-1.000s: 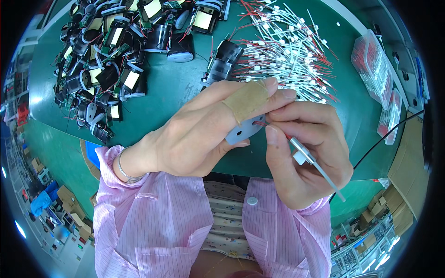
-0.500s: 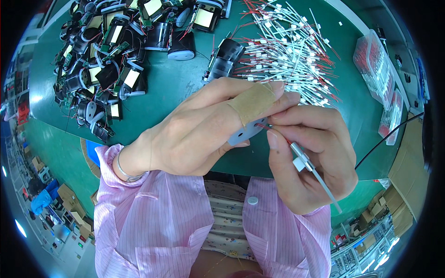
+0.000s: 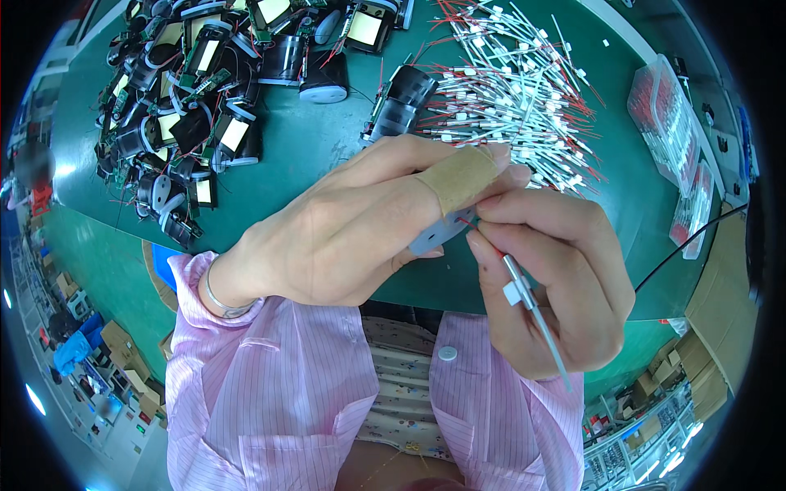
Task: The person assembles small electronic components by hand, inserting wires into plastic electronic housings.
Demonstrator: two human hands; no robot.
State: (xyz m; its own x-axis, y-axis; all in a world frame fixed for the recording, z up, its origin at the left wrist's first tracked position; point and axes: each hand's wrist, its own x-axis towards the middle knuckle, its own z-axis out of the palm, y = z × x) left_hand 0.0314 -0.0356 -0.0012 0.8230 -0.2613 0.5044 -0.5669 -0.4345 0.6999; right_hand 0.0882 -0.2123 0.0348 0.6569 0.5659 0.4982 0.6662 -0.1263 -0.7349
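My left hand, a tan bandage around one finger, is closed on a grey-blue plastic end piece with small holes. Most of that piece is hidden behind my fingers. My right hand pinches the red wire of a thin lead right at the end piece, and the wire's tip meets a hole there. From the same lead a metal sleeve, a small white tab and a pale tube hang down across my right palm.
Beyond my hands stands a black cylindrical unit with a circuit board. A heap of similar units covers the far left; a pile of red-wired leads lies far right. Clear plastic boxes of leads line the green table's right side.
The lead's tube in my right hand has swung down and leftward. Both hands have shifted slightly right, still holding the end piece and the wire together.
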